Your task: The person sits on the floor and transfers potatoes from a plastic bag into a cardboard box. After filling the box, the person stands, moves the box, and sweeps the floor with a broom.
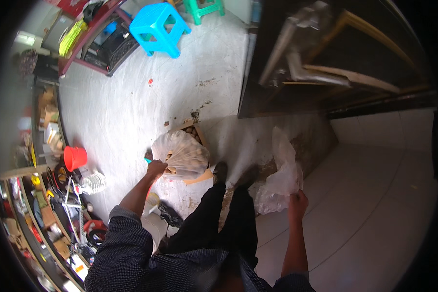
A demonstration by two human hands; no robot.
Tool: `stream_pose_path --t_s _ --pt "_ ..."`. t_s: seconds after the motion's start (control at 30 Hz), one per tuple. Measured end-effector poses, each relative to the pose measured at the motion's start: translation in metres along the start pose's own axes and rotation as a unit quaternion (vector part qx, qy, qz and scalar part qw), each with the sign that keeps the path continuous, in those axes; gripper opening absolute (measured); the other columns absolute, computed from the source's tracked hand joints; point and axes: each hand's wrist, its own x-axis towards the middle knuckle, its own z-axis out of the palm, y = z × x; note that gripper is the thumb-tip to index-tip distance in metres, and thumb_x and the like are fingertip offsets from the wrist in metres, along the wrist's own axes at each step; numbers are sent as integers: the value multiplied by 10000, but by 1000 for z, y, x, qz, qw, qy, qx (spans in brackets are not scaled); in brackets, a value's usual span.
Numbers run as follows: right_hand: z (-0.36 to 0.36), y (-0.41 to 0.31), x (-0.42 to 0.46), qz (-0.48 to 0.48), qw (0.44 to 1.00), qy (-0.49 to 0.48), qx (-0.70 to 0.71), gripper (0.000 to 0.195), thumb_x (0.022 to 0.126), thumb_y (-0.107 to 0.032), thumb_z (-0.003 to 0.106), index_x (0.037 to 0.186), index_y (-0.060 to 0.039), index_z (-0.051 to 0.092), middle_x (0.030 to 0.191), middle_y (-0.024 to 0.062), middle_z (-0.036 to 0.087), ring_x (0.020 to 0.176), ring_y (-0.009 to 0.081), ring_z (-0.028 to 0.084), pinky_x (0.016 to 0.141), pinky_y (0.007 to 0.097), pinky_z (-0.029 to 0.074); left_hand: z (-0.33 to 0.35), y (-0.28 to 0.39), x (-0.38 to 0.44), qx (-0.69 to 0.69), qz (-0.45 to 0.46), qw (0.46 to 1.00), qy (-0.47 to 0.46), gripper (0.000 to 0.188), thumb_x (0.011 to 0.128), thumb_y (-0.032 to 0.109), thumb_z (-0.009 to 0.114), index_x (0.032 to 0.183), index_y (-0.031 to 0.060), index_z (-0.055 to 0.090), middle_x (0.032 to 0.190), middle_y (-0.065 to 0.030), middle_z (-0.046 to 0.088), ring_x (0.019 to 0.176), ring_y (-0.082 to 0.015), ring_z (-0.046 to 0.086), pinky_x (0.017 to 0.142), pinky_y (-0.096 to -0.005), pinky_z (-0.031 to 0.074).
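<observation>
My left hand (pixel 156 168) grips the gathered neck of a filled translucent plastic bag (pixel 188 155), with tan lumpy items showing through it. The bag is over an open cardboard box (pixel 200 177); round brown items, possibly potatoes (pixel 192 132), show at the box's far corner. A bit of turquoise material sticks out beside my left fingers. Off to the right, my right hand (pixel 298 204) pinches a thin translucent plastic bag (pixel 283 175), which hangs crumpled and looks empty.
A blue plastic stool (pixel 157 25) and a green stool (pixel 203 11) stand at the far side. A red bucket (pixel 75 158), a clear plastic bottle (pixel 93 183) and loaded shelves (pixel 40 215) line the left. A dark piece of furniture (pixel 295 98) stands at the upper right; a black bag (pixel 170 214) lies near my legs.
</observation>
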Motion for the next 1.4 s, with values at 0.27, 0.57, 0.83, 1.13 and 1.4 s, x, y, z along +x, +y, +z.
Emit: stream_pose_path --t_s 0.27,0.57,0.83,1.13,1.4 --pt "18 -27 10 21 994 -20 101 93 808 -85 533 800 -2 574 729 24 524 673 138 493 653 304 437 44 -51 12 121 104 987 35 332 887 264 453 847 2 653 963 -244 667 912 -429 630 824 -515 498" --pt "19 -121 -5 241 831 -148 479 270 836 -114 604 1095 -41 634 942 27 580 852 174 572 672 333 493 74 -46 -2 -132 -73 982 110 408 828 346 522 876 -37 653 1009 -317 636 969 -467 617 884 -516 473" --pt "47 -124 -10 -65 893 -334 296 147 836 -97 652 963 -32 688 880 38 676 732 151 622 660 303 513 101 -69 12 -103 -45 990 84 421 841 332 535 1036 -23 647 1147 -311 617 1091 -447 593 951 -492 453" --pt "129 -193 -60 -84 912 -373 151 126 752 -84 603 808 -3 682 796 71 669 712 164 635 658 295 496 94 -45 -5 -212 -74 972 70 430 851 337 554 1112 -3 577 1137 -290 626 1090 -461 584 936 -517 448" --pt "205 -256 -60 127 787 -286 532 297 907 -159 449 1115 -28 614 1069 108 657 958 265 646 878 409 539 124 -75 -6 -485 81 863 118 1101 770 222 747 1569 61 6 1446 -249 473 1331 -329 474 1084 -371 375"
